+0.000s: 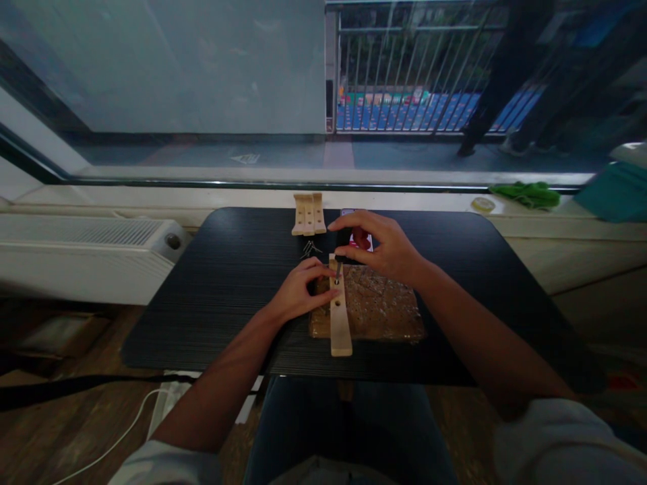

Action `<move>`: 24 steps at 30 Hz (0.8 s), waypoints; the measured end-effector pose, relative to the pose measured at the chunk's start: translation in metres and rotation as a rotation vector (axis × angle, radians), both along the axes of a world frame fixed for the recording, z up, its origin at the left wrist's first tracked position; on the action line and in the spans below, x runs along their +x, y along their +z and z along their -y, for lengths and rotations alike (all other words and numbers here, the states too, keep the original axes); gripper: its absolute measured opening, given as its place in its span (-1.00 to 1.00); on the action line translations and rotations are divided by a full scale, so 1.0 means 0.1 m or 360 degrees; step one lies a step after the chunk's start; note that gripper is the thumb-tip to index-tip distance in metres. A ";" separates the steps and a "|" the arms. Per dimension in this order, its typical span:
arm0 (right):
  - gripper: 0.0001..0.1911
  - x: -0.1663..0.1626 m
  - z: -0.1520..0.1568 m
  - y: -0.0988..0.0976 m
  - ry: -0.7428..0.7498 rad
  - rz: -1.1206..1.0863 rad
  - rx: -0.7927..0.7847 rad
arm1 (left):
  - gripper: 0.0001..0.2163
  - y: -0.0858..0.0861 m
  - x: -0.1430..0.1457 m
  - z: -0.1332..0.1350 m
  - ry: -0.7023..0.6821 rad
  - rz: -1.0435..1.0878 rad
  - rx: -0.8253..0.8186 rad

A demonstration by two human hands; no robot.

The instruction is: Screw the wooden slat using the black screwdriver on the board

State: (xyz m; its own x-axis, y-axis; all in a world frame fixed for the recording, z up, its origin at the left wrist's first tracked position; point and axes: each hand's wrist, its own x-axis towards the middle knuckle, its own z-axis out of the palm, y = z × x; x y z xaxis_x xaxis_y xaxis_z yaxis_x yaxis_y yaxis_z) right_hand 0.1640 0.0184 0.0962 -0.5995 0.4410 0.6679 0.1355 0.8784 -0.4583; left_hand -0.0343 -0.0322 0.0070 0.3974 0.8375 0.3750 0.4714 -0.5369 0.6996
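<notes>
A pale wooden strip [340, 330] with holes lies lengthwise across a brown, plastic-wrapped slab [381, 306]. My left hand [300, 289] holds the strip from its left side, with fingertips on either side of one hole. Above that hole stands the metal shaft of what looks like a screwdriver [338, 271], its tip down at the hole. My right hand [387, 249] grips its dark top between thumb and fingers; the handle hardly shows against the black table. A small pile of screws [310, 249] rests beyond my left hand.
Several similar wooden pieces [309, 214] stand side by side at the far edge of the black table [222, 269]. A phone [347, 212] lies partly behind my right hand. On the windowsill are a tape roll [483, 204] and a green cloth [526, 195]. A radiator [91, 256] is at left.
</notes>
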 end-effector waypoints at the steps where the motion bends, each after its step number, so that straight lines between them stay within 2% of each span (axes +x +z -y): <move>1: -0.72 0.01 0.00 0.01 0.0003 0.0021 0.0020 | -0.75 0.00 0.00 0.00 -0.0005 0.0002 0.0008; 6: -0.69 0.07 0.01 0.09 0.0086 0.0152 0.0016 | -0.76 0.00 0.00 -0.01 -0.0005 -0.0004 0.0046; 11: -0.61 0.12 0.06 0.19 0.0139 0.0308 -0.0158 | -0.76 0.00 -0.01 -0.01 -0.0009 -0.0004 0.0048; 16: -0.58 0.12 0.08 0.21 0.0227 0.0280 -0.0287 | -0.75 0.00 -0.02 -0.01 -0.0026 -0.0011 0.0047; 24: -0.63 0.12 0.07 0.18 0.0111 0.0278 -0.0377 | -0.74 0.00 -0.02 -0.01 -0.0026 0.0005 0.0046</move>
